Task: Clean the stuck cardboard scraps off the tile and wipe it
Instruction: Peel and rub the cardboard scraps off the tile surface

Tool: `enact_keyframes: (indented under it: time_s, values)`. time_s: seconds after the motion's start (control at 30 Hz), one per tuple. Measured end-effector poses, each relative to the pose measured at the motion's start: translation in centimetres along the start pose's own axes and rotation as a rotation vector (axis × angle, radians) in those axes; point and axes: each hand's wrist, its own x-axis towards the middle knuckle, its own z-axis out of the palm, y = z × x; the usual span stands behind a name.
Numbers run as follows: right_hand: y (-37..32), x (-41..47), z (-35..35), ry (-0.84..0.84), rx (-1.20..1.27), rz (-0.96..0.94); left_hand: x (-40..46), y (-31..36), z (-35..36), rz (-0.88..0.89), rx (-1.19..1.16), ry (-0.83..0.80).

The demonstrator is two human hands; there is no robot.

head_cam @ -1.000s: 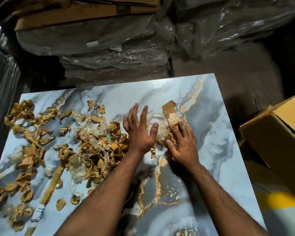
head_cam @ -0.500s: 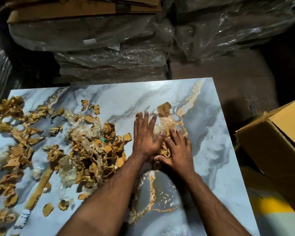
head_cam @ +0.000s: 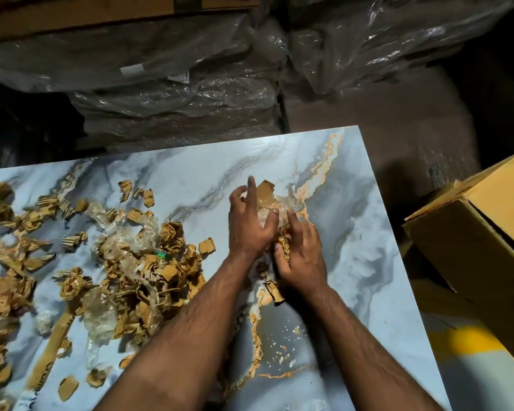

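From the head view, one marbled tile (head_cam: 353, 238) fills the lower frame. Both hands meet near its centre: the left hand (head_cam: 248, 229), fingers spread and curled, and the right hand (head_cam: 301, 256), fingers curled, both grip a clump of cardboard and clear plastic (head_cam: 272, 203) at their 12 o'clock. Loose cardboard scraps (head_cam: 149, 268), too many to count, lie at 9 o'clock. One cardboard box (head_cam: 487, 256) stands at 3 o'clock.

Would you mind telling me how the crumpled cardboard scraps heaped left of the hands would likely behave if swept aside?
The cardboard scraps look torn, curled and thin, so probably light and easily pushed. Clear plastic film tangled among them may drag clumps together. The tile looks glossy, so loose bits should slide readily.
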Motion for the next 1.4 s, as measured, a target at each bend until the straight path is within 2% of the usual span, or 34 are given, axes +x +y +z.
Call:
enact_keyframes:
  time_s: [0.1,0.27,0.37,0.5,0.6,0.67,0.73,0.9,1.03,1.2,1.3,1.4]
  values:
    - [0.5,0.6,0.1,-0.032,-0.071,-0.045,0.7,0.1,-0.3,0.09,0.141,-0.061]
    - [0.1,0.7,0.2,-0.061,-0.095,-0.003,0.9,0.1,0.0,0.165,0.262,-0.062]
    - [-0.1,0.4,0.3,-0.08,-0.102,0.019,1.9,-0.5,0.0,0.204,0.241,-0.028]
    - [0.1,0.6,0.3,-0.163,-0.15,-0.034,2.6,-0.5,0.0,0.245,0.154,-0.176]
    - [0.4,0.5,0.1,-0.277,-0.179,-0.089,2.8,-0.2,-0.3,0.247,0.126,-0.175]
    - [0.6,0.1,0.1,-0.391,-0.278,-0.116,3.0,-0.2,-0.4,0.236,0.109,-0.178]
    - [0.4,-0.2,0.6,-0.433,-0.374,-0.113,2.9,-0.2,-0.4,0.23,0.096,-0.187]
    - [-2.3,1.2,2.5,-0.221,-0.418,0.06,1.3,-0.1,-1.4,0.169,-0.058,-0.127]
    - [-2.4,2.2,3.3,-0.152,-0.361,0.036,0.2,0.0,-1.7,0.137,-0.068,-0.143]
    - [-1.1,3.7,3.9,-0.142,-0.298,-0.087,-0.5,0.7,-1.2,-0.007,0.016,-0.175]
    - [-2.0,4.5,4.3,-0.088,-0.276,-0.049,0.0,1.4,-1.9,-0.006,-0.068,-0.143]
    - [-3.9,5.8,4.5,0.004,-0.157,0.049,0.5,1.7,-2.1,-0.132,-0.18,-0.167]
